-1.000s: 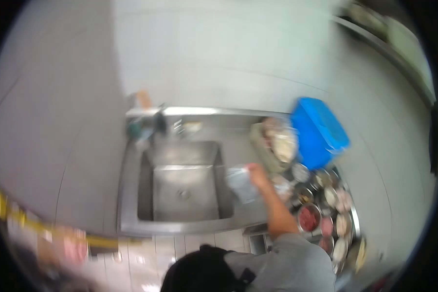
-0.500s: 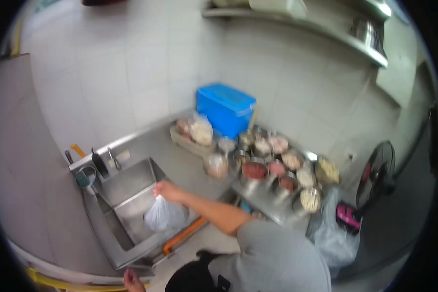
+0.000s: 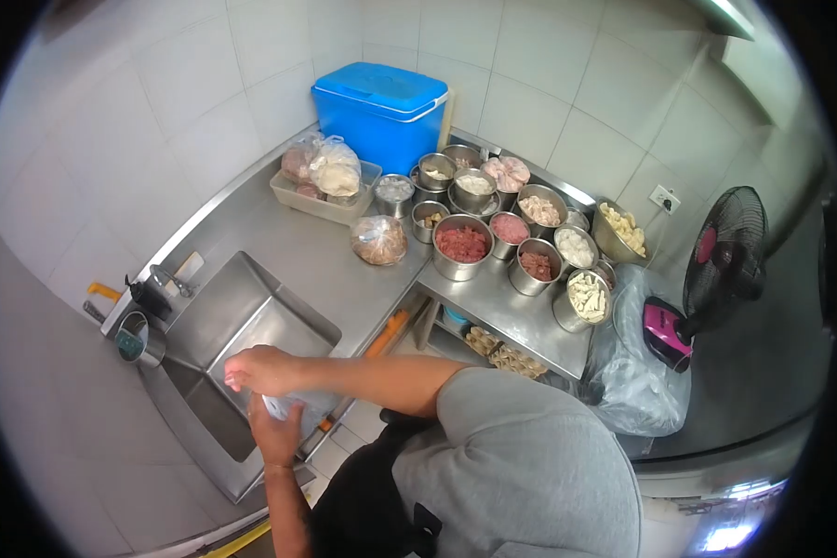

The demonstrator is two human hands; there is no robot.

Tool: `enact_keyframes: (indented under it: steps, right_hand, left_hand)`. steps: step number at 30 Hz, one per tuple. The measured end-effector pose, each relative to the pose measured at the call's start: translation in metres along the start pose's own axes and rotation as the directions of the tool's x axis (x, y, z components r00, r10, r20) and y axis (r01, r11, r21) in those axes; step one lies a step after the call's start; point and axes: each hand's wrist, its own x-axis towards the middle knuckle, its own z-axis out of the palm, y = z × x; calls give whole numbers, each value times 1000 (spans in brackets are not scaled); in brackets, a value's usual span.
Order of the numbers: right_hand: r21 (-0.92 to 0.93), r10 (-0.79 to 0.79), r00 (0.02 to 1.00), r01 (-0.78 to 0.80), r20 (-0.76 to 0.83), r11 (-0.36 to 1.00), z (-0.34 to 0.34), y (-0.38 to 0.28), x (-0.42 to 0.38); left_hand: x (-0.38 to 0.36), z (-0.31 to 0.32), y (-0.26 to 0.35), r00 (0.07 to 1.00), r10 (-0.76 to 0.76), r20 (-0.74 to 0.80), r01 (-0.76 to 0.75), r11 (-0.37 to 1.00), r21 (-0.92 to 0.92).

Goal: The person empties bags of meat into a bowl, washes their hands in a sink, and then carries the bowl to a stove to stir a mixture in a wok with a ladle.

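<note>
Over the near edge of the sink (image 3: 284, 321), both of my hands are on a whitish plastic bag (image 3: 316, 405). My right hand (image 3: 262, 370) is closed above it, fingers pinched at what looks like the bag's top. Just below, my left hand (image 3: 274, 428) is closed around the upper part of the bag, its thumb against the plastic. Wrists and fingers hide much of the bag, and its contents cannot be made out.
Several steel pots (image 3: 461, 245) of raw meat and cut food crowd the counter. Behind them stands a blue cooler (image 3: 381, 116) beside a plastic tub (image 3: 321, 206) of bagged food. Another bag (image 3: 378, 242) lies nearby. A fan (image 3: 727, 251) is at right, a faucet (image 3: 169, 279) behind the sink.
My left hand has come up from the bottom edge and taken hold of the bag. My right hand has moved left with the bag's top. The view has tilted downward.
</note>
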Motion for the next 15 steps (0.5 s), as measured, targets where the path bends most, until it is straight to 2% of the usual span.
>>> enact_keyframes:
  steps: [1,3,4,5,6,7,8,9,10,11,12,13,14,15]
  right_hand:
    - [-9,14,1000,-14,26,1000,-6,-1,1]
    - [61,-46,998,43,42,997,-10,18,10]
    - [253,3,998,-19,63,967,0,48,22]
    - [327,-69,989,23,130,945,9,89,35]
    - [493,-65,991,-2,119,870,12,103,45]
    - [554,61,964,-199,258,809,-8,79,47]
    - [482,233,890,-414,391,772,-13,72,57]
    - [462,238,869,-441,434,769,-16,71,65]
    - [491,203,852,-454,482,743,-10,78,71]
    - [425,137,818,-423,558,800,-18,54,71]
    - [349,80,800,-346,594,871,-11,45,70]
    - [355,-46,769,-241,638,903,2,42,66]
    - [271,33,665,-349,746,897,10,26,63]
    - [246,14,626,-327,779,913,24,19,56]
  left_hand:
    - [5,2,5,997,28,-65,-30,999,-22]
    - [16,4,0,997,-11,-76,13,1000,19]
    - [19,7,-5,994,-19,-105,20,1000,8]
    - [23,11,-14,988,-43,-147,44,999,5]
    - [21,5,-22,983,-175,-58,182,970,160]
    - [24,1,-14,971,-220,-88,228,969,92]
    - [25,-4,-5,975,-176,-138,186,980,65]
    - [23,-7,-2,962,-199,-189,199,980,-23]
    - [17,-7,-6,957,-187,-221,187,982,-23]
    - [7,-8,-8,950,-169,-263,173,985,-11]
    - [-7,-8,-2,922,-217,-321,225,974,-11]
    - [-30,-5,-5,903,-227,-365,294,945,141]
    - [-51,-14,6,881,-246,-404,309,946,100]
    - [-79,-21,11,861,-220,-458,265,964,36]
